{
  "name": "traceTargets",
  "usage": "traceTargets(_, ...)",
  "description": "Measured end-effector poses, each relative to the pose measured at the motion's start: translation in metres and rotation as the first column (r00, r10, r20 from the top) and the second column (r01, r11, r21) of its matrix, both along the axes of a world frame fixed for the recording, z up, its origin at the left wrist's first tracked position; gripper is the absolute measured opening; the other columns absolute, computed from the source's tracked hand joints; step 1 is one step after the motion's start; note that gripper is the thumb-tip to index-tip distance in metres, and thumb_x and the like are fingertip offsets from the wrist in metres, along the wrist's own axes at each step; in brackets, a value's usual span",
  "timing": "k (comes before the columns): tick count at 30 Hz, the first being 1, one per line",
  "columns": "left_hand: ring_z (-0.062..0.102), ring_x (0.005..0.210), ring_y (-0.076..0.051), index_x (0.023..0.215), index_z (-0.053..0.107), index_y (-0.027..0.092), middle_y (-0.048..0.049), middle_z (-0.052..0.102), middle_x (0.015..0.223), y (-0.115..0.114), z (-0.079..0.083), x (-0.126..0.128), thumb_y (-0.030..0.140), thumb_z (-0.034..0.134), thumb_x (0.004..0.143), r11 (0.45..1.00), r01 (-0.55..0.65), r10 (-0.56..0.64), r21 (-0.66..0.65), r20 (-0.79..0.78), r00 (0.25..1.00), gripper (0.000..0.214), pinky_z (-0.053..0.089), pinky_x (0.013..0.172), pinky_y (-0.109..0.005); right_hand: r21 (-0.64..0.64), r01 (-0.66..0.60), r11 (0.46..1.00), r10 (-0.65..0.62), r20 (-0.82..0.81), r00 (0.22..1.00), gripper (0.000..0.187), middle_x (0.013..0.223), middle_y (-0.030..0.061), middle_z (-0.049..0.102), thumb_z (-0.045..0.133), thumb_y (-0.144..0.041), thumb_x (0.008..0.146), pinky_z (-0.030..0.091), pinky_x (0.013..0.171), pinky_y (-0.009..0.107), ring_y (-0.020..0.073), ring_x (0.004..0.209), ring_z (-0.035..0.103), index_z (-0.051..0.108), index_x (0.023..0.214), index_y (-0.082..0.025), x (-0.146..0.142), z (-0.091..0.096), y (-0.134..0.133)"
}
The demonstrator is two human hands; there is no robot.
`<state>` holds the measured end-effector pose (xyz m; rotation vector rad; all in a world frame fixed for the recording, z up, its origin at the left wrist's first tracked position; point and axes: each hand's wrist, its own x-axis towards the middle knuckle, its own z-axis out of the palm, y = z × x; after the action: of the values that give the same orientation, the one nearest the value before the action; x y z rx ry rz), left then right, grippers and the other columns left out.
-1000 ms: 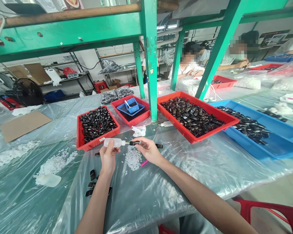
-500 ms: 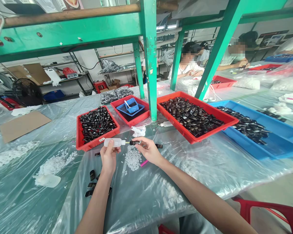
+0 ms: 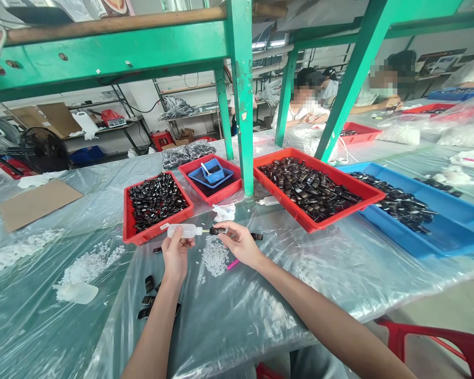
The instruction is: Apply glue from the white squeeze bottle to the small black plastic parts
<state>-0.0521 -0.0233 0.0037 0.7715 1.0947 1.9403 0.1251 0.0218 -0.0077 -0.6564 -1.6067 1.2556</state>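
My left hand is closed round a small clear squeeze bottle held on its side, nozzle pointing right. The nozzle tip meets a small black part pinched in the fingers of my right hand. Both hands hover just above the plastic-covered table, in front of a red tray of black parts. A pile of small white bits lies under my hands. A pink stick lies beside my right wrist. A few black parts lie on the table by my left forearm.
A red tray holding a blue dish, a big red tray of dark parts and a blue tray stand behind. A green frame post rises mid-table. White bits and cardboard lie left. Other people sit at the far right.
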Motion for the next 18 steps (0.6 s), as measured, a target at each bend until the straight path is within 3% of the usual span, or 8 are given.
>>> traceTargets(18,0.052,0.053,-0.011,0.079,0.065,0.014,-0.0012,0.061,0.065,0.0000,0.0009,-0.0001,0.045,0.078,0.074,1.000,-0.007,0.007,-0.010,-0.014,1.000,0.034,0.040,0.051,-0.024,-0.019,-0.001,1.000,0.002,0.017,1.000,0.027,0.101,0.0065,0.067,0.062,-0.029,0.085,0.040,0.050,0.023,0.0114,0.062,0.052,0.072,0.109,-0.020,0.0004,0.0039,-0.0023)
